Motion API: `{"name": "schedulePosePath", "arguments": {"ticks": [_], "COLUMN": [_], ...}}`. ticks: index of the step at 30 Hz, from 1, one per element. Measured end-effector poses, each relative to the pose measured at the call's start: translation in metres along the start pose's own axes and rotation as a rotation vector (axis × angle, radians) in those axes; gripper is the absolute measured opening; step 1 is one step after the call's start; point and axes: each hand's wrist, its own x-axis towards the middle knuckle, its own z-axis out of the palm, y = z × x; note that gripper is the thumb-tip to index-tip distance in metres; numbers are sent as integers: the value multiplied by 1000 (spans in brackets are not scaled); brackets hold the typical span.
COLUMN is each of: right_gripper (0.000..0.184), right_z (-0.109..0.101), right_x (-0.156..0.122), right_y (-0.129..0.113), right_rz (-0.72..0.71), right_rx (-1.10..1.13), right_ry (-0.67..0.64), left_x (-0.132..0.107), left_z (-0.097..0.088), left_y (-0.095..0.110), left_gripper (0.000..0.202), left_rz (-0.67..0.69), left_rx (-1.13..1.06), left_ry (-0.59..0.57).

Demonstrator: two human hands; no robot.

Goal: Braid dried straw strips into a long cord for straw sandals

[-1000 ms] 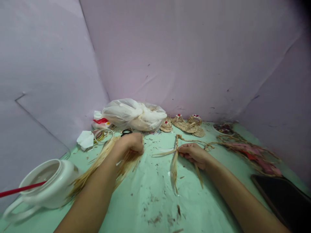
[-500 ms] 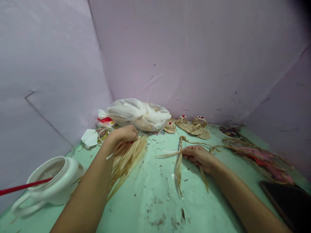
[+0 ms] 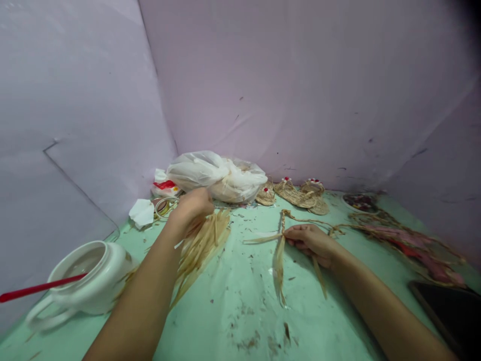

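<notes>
My right hand [image 3: 308, 241] pinches a thin braid [image 3: 283, 223] of dried tan strips just below its plaited part. Loose strip ends [image 3: 280, 265] fan out from the pinch, to the left, downward and under the palm. My left hand [image 3: 195, 204] is closed at the upper end of a bundle of dried, straw-coloured strips [image 3: 205, 250] lying on the green table. Its fingertips are turned away, so what sits between them is hidden. From the top of the braid a twisted cord [image 3: 311, 221] runs off to the right.
Behind lie a knotted white plastic bag [image 3: 218, 176] and woven slippers [image 3: 296, 194] with red beads. A white pot [image 3: 88, 276] holding a red stick [image 3: 41, 288] stands at left, near tape rolls [image 3: 162, 206]. At right are a bowl [image 3: 359, 203], tangled cord with pink cloth [image 3: 424, 250] and a dark flat object [image 3: 447, 313].
My left hand has shifted slightly upward at the top of the bundle, still closed. My right hand keeps its pinch on the braid. The whole view has moved a little.
</notes>
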Motion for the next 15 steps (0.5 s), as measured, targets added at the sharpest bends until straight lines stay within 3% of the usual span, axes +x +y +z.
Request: {"name": "schedulePosePath", "arguments": {"ticks": [3, 5, 8, 15], "right_gripper": [19, 19, 20, 18], "right_z": [-1, -2, -2, -2], "right_x": [2, 3, 4, 1], "right_y": [2, 2, 2, -1], "right_rz": [-7, -7, -6, -26], "right_rx": [3, 5, -6, -9], "right_ry": [-2, 3, 10, 21], "left_x": [-6, -8, -7, -3], "left_z": [6, 14, 24, 32], "left_y": [20, 33, 43, 42], "left_gripper": [17, 17, 20, 33], "left_rz": [210, 183, 106, 145], "left_rx": [-13, 73, 175, 183], "left_ry": [-250, -338, -290, -188]}}
